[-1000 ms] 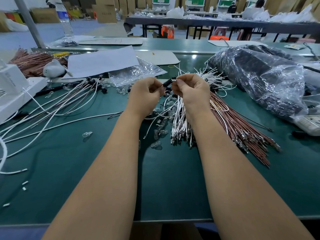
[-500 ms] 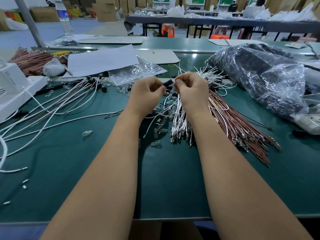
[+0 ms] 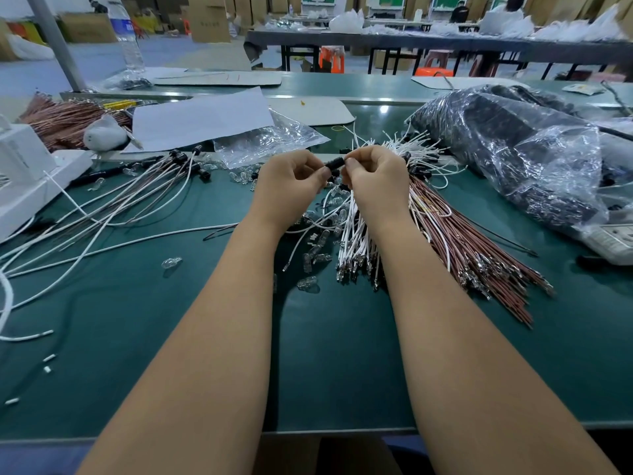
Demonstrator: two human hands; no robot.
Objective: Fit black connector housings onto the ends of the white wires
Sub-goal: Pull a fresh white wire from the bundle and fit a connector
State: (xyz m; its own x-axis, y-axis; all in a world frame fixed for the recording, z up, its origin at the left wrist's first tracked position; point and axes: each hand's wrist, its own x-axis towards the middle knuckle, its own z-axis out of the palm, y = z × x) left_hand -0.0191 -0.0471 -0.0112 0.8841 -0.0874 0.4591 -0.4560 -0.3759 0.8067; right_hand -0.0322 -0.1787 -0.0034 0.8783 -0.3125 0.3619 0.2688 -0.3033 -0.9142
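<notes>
Where the green mat [image 3: 329, 365] lies nearest, white offcuts [image 3: 48, 358] are scattered; above it, a black housing [image 3: 334, 163] is pinched between left hand [image 3: 291, 181] and right hand [image 3: 376, 180] over white wires [image 3: 354, 234]. Beyond, paper [image 3: 202, 118], bag [image 3: 513, 156] and far tables [image 3: 428, 39] are seen.

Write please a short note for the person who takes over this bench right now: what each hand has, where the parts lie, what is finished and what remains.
Left hand and right hand both pinch one black connector housing, held above the table; whether a wire is seated in it cannot be told.
Bundle of white wires lies under the right hand, terminals toward you, beside the brown wires.
Done: wires with black housings lie at the left.
Left: most of the white bundle.
</notes>
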